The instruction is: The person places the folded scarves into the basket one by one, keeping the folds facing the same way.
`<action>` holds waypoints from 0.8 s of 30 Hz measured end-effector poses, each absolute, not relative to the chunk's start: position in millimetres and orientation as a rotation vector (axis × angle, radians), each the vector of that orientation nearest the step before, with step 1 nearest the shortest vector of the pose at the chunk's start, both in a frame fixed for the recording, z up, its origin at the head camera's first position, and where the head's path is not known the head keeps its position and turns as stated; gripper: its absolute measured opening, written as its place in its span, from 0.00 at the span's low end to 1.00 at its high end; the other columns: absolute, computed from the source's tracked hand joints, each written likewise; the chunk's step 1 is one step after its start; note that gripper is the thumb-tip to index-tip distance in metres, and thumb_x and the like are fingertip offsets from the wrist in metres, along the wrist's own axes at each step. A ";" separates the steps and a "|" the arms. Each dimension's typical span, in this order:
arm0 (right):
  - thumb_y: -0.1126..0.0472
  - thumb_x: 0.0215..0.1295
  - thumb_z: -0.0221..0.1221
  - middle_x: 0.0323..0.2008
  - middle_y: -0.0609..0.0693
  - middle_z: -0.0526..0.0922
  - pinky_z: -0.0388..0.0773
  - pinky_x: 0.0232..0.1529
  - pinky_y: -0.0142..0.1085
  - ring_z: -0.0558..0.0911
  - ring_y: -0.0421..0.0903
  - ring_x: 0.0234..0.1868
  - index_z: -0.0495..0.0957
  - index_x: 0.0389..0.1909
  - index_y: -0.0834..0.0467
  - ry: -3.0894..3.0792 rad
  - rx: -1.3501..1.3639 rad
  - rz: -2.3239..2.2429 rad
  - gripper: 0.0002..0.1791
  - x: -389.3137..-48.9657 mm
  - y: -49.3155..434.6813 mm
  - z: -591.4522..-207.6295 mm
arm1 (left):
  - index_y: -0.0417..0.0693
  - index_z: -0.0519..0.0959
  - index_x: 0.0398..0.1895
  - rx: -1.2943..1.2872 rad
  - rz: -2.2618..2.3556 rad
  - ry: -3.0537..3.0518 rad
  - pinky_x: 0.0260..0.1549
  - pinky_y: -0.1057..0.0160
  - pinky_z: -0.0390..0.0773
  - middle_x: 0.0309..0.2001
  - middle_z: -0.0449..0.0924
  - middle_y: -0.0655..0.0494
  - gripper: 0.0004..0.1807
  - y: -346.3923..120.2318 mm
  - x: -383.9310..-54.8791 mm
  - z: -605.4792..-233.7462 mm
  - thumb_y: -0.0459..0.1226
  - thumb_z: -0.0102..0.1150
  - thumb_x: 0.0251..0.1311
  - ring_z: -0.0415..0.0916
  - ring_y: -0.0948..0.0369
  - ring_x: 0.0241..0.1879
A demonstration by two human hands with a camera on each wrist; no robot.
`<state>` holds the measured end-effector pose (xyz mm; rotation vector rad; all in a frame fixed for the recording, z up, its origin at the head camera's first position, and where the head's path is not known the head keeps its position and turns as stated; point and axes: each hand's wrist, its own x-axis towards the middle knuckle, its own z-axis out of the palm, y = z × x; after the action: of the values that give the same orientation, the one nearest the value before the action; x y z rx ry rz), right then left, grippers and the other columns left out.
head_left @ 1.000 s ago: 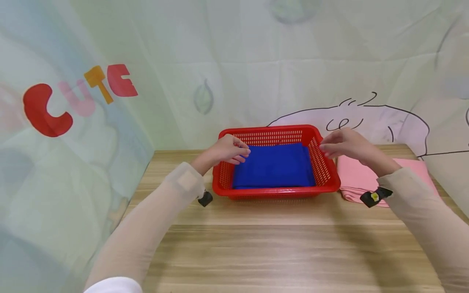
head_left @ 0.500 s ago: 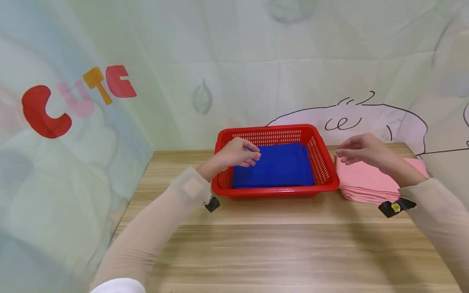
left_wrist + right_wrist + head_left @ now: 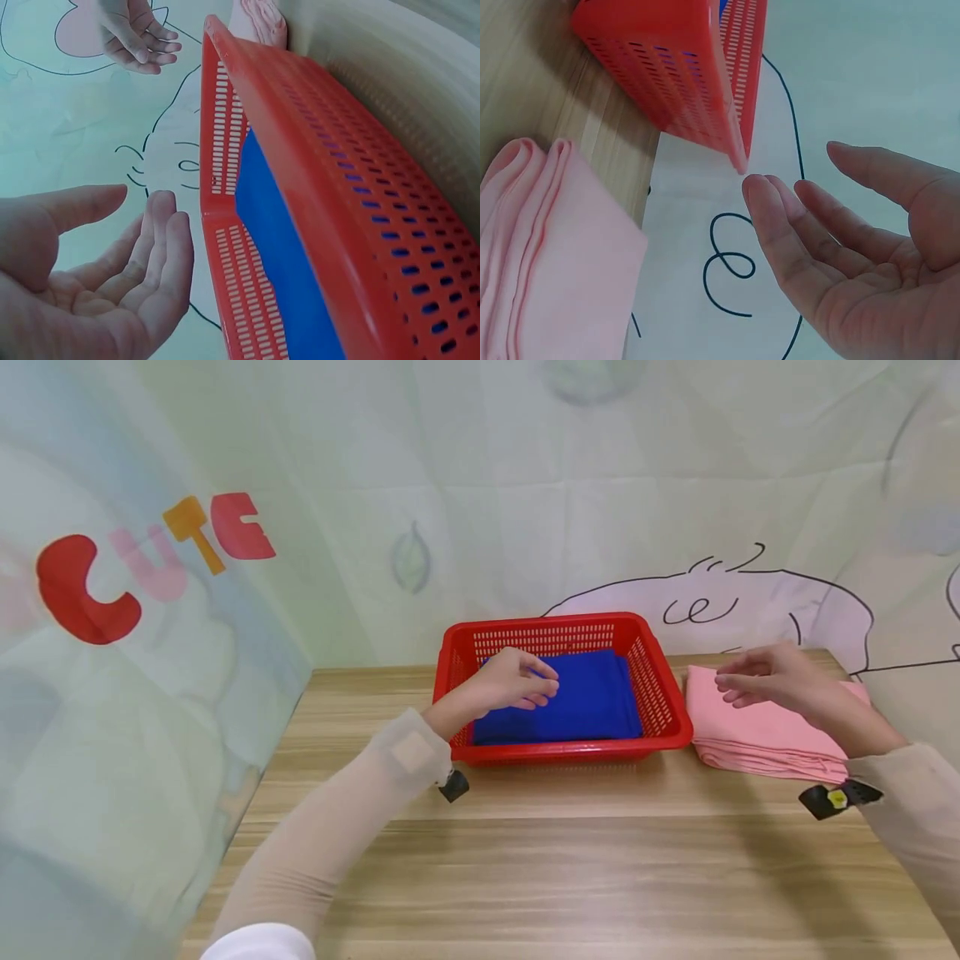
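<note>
A folded blue cloth [image 3: 592, 697] lies flat inside a red plastic basket [image 3: 577, 750] with slotted walls. Over the basket's left part hovers my left hand [image 3: 504, 683], its fingers loosely bent with nothing between them; in the left wrist view that hand [image 3: 112, 277] is apart from the rim. To the right of the basket, a stack of folded pink cloth [image 3: 772, 739] rests on the table. Above this stack is my right hand [image 3: 787, 685], relaxed and holding nothing. The right wrist view has the pink cloth [image 3: 577, 247] below and to the side of the fingers [image 3: 780, 232].
The wood-grain table [image 3: 540, 860] stretches in front of the basket. A printed curtain [image 3: 480, 510] hangs right behind the table and along its left side, with coloured letters on the left part. Each wrist wears a small black camera, such as the right one's camera [image 3: 825, 800].
Both hands have moved to the right: the left from the basket's left rim to over the blue cloth, the right from the basket's right rim to above the pink cloth. Basket and cloths stay put.
</note>
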<state>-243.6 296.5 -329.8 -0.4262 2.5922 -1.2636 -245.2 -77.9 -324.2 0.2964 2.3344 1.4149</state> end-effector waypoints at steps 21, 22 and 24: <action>0.71 0.71 0.57 0.40 0.63 0.85 0.85 0.35 0.36 0.85 0.40 0.31 0.70 0.51 0.82 2.595 -0.329 -1.300 0.17 -237.4 322.9 -354.5 | 0.37 0.80 0.54 0.338 1.424 2.278 0.46 0.52 0.82 0.43 0.85 0.46 0.16 -47.3 -242.8 -338.0 0.35 0.63 0.67 0.83 0.45 0.47; 0.70 0.71 0.57 0.40 0.62 0.85 0.85 0.35 0.36 0.85 0.40 0.31 0.70 0.51 0.82 2.594 -0.325 -1.304 0.17 -237.4 323.6 -355.9 | 0.36 0.80 0.54 0.341 1.422 2.280 0.46 0.52 0.82 0.43 0.85 0.46 0.16 -47.1 -242.9 -338.3 0.36 0.63 0.67 0.83 0.45 0.47; 0.70 0.71 0.57 0.39 0.62 0.85 0.85 0.35 0.36 0.84 0.41 0.31 0.70 0.51 0.82 2.586 -0.316 -1.308 0.18 -237.0 324.7 -358.6 | 0.37 0.80 0.54 0.346 1.417 2.288 0.47 0.52 0.82 0.43 0.85 0.46 0.16 -46.6 -243.2 -338.6 0.36 0.63 0.67 0.83 0.45 0.47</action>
<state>-237.0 324.7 -358.6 -0.3156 2.5863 -1.3075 -243.2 -46.6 -338.6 0.3458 2.2877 1.4171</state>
